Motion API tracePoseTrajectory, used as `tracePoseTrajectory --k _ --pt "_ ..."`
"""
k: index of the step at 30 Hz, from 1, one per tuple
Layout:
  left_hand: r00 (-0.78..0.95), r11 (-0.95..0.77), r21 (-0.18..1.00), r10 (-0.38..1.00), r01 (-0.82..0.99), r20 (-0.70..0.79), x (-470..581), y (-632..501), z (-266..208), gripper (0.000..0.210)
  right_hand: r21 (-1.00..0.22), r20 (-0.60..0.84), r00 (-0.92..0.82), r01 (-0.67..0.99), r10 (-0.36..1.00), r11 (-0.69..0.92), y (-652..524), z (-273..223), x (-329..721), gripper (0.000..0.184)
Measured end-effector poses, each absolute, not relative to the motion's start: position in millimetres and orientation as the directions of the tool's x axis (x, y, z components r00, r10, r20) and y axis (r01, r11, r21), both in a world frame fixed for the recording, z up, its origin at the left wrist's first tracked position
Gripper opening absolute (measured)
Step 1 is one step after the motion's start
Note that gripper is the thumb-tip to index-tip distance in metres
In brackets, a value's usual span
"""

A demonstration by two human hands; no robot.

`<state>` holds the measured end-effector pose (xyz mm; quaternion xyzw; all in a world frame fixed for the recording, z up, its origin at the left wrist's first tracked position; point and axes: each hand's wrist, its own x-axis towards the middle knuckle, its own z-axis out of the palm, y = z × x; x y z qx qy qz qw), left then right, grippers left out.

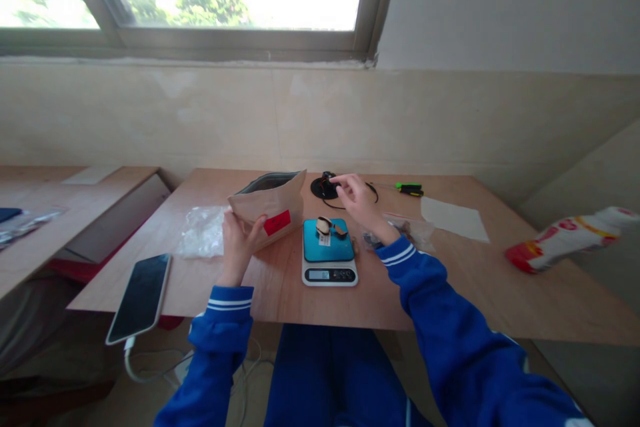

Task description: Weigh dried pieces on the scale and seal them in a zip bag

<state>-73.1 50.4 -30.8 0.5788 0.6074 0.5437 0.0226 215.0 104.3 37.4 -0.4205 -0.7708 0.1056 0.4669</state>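
My left hand (239, 240) is closed on the lower left side of a brown paper pouch (275, 210), thumb across its front near a red label. The pouch stands tilted with its top open; what lies inside is hidden. My right hand (359, 200) is raised past the right side of a kitchen scale (330, 275), index finger stretched out and apart from the thumb, with nothing visible between them. Small beige-and-dark pieces (324, 227) rest on the scale's blue platform; I cannot make out their kind. The scale's display is lit, its digits too small to read.
Behind the scale sits a round black base (320, 188) with a cable. Screwdrivers (411, 189) and a white paper (455, 218) lie to the right, near a tilted bottle (565, 240). Clear plastic bags (203, 232) and a charging phone (143, 297) are on the left.
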Motion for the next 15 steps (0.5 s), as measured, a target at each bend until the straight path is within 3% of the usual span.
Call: tracePoseTrajectory --k 3,5,8,15 --pt "-0.313 -0.278 0.681 0.729 0.678 0.609 -73.9 49.1 -31.4 0.056 -0.547 0.514 -0.249 0.643 0.821 0.537 107.2 42.0 223.4 0.024" --pt "-0.302 -0.291 0.680 0.731 0.673 0.612 -74.2 48.7 -32.5 0.057 -0.526 0.299 -0.306 0.737 0.904 0.424 103.9 33.9 233.5 0.025" --pt "-0.306 -0.291 0.692 0.738 0.660 0.602 -74.5 49.7 -34.7 0.057 -0.451 0.043 -0.379 0.818 0.925 0.356 88.6 11.8 248.1 0.022" --pt "-0.303 -0.302 0.689 0.732 0.658 0.611 -74.2 51.1 -34.4 0.057 -0.371 -0.045 -0.499 0.813 0.866 0.449 57.8 -29.5 265.5 0.016"
